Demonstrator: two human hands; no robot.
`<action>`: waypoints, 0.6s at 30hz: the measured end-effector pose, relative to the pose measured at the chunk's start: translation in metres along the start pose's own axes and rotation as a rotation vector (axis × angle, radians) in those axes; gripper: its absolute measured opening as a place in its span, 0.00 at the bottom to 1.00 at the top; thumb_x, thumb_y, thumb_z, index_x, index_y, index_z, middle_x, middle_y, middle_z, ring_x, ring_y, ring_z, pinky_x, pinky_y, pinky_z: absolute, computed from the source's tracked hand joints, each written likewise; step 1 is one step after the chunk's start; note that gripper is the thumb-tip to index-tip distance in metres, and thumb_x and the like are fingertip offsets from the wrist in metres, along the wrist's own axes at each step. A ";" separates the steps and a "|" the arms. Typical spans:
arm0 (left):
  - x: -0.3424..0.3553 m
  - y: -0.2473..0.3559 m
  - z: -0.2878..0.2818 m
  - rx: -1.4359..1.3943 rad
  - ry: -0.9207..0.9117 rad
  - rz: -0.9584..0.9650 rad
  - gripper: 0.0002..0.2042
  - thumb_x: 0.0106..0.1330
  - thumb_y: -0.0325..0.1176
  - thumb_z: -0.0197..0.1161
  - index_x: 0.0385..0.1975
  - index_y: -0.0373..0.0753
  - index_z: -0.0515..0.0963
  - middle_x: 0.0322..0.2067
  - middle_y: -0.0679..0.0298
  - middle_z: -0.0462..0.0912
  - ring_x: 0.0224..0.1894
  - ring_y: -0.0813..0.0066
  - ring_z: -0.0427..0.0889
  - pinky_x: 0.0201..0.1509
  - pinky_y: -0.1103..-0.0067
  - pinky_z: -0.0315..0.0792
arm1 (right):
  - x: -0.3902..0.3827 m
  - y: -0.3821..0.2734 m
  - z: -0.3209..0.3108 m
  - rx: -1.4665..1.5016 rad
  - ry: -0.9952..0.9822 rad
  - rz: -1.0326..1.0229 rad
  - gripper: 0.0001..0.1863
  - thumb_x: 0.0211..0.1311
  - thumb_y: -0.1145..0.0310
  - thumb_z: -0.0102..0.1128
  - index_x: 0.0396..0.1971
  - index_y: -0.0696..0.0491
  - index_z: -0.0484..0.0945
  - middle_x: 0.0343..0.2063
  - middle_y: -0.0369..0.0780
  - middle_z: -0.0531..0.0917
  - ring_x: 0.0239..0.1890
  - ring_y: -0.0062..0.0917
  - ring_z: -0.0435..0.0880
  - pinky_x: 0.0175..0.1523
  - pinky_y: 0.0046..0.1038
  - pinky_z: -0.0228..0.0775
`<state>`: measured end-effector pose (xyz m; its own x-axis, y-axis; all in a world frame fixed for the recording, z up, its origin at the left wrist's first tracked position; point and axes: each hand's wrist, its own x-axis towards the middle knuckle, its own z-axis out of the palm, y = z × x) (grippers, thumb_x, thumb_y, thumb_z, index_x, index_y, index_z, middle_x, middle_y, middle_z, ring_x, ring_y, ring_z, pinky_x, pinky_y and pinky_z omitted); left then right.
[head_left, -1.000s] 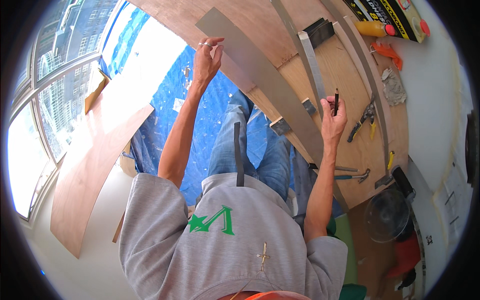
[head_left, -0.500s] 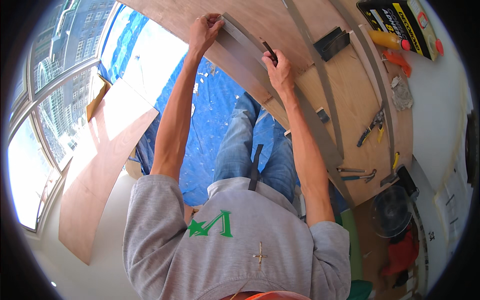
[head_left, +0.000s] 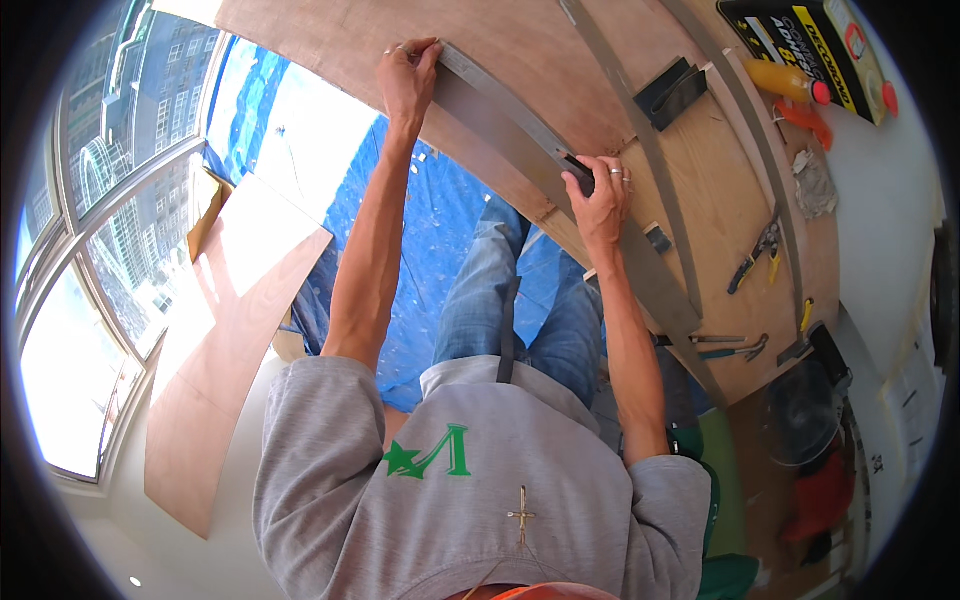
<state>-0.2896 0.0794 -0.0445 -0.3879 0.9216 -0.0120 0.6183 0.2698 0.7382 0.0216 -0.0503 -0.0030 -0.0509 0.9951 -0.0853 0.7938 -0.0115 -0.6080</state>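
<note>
My left hand (head_left: 408, 88) pinches a metal strip (head_left: 500, 91), upper centre. My right hand (head_left: 602, 203), half curled, grips a pencil (head_left: 575, 161) right of centre.

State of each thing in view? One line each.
Left grip: pinched at metal strip
Metal strip: lying along grey board
Right grip: closed on pencil
Pencil: held
Orange bottle: capped
Rag: crumpled
Hammer: lying flat
Snips: lying, jaws unclear
</note>
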 end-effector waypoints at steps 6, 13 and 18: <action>-0.005 0.006 0.004 -0.023 0.056 -0.031 0.11 0.65 0.36 0.72 0.41 0.37 0.90 0.34 0.59 0.84 0.33 0.72 0.83 0.41 0.77 0.77 | -0.002 0.002 0.002 0.003 0.037 0.017 0.16 0.55 0.66 0.76 0.44 0.49 0.84 0.43 0.38 0.81 0.48 0.38 0.79 0.53 0.40 0.72; -0.008 0.009 0.004 -0.049 0.068 -0.057 0.10 0.64 0.35 0.72 0.39 0.37 0.90 0.32 0.58 0.83 0.30 0.70 0.82 0.41 0.75 0.77 | -0.004 0.003 0.004 -0.004 0.065 0.020 0.15 0.56 0.66 0.75 0.44 0.49 0.86 0.41 0.38 0.82 0.47 0.38 0.80 0.53 0.40 0.72; -0.010 0.011 0.004 -0.061 0.084 -0.049 0.10 0.63 0.35 0.72 0.39 0.37 0.90 0.31 0.59 0.82 0.29 0.71 0.82 0.40 0.75 0.76 | -0.005 0.003 0.003 0.018 0.069 0.031 0.15 0.57 0.66 0.75 0.44 0.49 0.87 0.41 0.38 0.83 0.46 0.37 0.80 0.52 0.39 0.72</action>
<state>-0.2767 0.0745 -0.0388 -0.4744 0.8803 0.0059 0.5553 0.2940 0.7780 0.0220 -0.0559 -0.0066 0.0157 0.9986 -0.0499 0.7832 -0.0434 -0.6202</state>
